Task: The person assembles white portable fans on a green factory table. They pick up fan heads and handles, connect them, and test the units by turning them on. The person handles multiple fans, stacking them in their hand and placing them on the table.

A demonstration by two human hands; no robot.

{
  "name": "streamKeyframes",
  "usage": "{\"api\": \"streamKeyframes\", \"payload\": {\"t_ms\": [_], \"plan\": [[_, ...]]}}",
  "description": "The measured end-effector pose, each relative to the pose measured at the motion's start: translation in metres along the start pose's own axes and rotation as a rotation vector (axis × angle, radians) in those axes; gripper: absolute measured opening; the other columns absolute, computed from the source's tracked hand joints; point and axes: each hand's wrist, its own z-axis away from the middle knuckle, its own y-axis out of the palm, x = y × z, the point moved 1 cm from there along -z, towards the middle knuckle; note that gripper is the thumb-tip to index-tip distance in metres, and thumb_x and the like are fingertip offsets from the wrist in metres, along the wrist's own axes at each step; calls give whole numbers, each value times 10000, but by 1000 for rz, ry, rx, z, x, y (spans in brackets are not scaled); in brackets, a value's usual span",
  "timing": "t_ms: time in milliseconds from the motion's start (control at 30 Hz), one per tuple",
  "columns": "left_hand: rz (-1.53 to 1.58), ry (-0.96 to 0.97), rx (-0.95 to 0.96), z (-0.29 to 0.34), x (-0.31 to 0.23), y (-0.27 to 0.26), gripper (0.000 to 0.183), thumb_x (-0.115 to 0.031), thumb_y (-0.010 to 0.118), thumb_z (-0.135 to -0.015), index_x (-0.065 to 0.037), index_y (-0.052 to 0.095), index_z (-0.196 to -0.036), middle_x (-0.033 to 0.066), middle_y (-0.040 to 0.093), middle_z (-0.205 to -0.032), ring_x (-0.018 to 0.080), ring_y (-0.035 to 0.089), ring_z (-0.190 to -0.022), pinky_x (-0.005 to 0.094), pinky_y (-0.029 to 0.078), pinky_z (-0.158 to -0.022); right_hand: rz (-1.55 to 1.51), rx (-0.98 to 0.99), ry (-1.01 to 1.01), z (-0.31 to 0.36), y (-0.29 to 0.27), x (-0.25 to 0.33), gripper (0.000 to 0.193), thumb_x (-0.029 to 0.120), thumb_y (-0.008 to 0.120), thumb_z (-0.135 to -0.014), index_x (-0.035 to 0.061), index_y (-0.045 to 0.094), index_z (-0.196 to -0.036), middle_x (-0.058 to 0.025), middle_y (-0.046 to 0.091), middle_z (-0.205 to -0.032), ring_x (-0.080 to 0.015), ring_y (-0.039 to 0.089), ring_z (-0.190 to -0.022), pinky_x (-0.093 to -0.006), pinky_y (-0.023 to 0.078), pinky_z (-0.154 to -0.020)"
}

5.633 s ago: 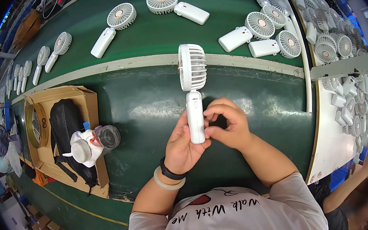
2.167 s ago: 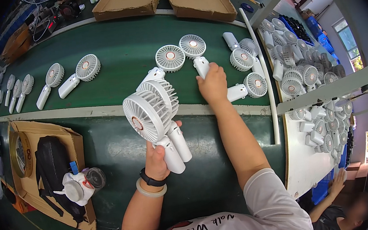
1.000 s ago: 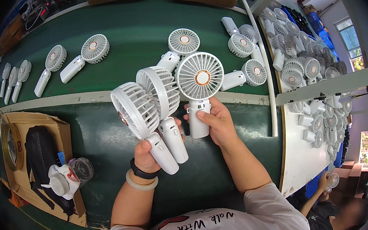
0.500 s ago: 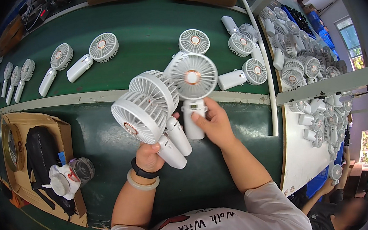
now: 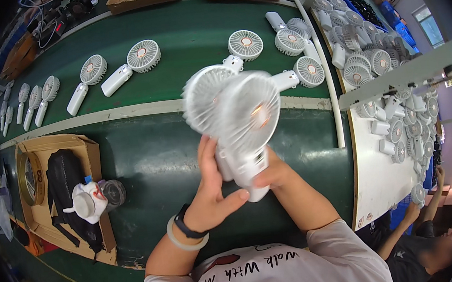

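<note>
White handheld fans are bunched between my two hands above the near part of the green table. The front fan (image 5: pixel 250 111) is blurred, its round grille tilted and its handle pointing down toward me. Behind it, to the left, shows the grille of another fan (image 5: pixel 199 97); overlap hides how many are in the bunch. My right hand (image 5: pixel 278 173) is closed round the front handle. Cupped against the left side of the handles, my left hand (image 5: pixel 209 195) has its fingers along the rear fan and its thumb by the front handle's lower end.
Several fans lie on the green belt (image 5: pixel 182 35) beyond a pale rail. Right of a white pipe (image 5: pixel 317 65), many fans crowd a white board (image 5: pixel 376 180), with another person beyond. At left, a cardboard tray (image 5: pixel 108 252) holds a black pouch, tape roll and white figurine-shaped container.
My hands have brought the separately held fans together into one overlapping bunch. The left hand has shifted right, its grip loosened with the thumb stretched out. The front fan has turned.
</note>
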Motion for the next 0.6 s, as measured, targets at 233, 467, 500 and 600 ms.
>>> {"api": "streamKeyframes", "payload": {"t_ms": [233,467,500,600], "plan": [[47,-173,-138,68,6,15,893,-136,707,-729,-45,118,-1393,155,185,-1391,307,242,-1315,451,270,-1034,-852,312,-68,23,13,-18,881,515,761,-634,145,384,-1338,-199,322,-1360,-326,382,-1229,-465,385,-921],[-139,-334,-119,81,16,27,545,-16,614,-780,-13,354,-1259,128,339,-1294,232,404,-1204,374,369,-976,-969,215,-77,48,9,-4,852,517,765,-622,155,415,-1309,-172,329,-1336,-290,379,-1205,-417,350,-934],[-90,-331,-148,75,24,27,515,-4,616,-772,-12,384,-1231,123,373,-1260,231,419,-1187,362,374,-973,-941,213,-84,52,6,0,859,523,763,-621,158,410,-1315,-178,325,-1343,-295,376,-1214,-417,345,-938],[-91,-208,-258,28,35,28,462,23,600,-780,1,412,-1202,112,480,-1160,218,478,-1108,349,368,-986,-690,70,-129,86,-6,13,926,464,763,-616,76,353,-1350,-227,330,-1356,-375,415,-1204,-475,382,-952]]}}
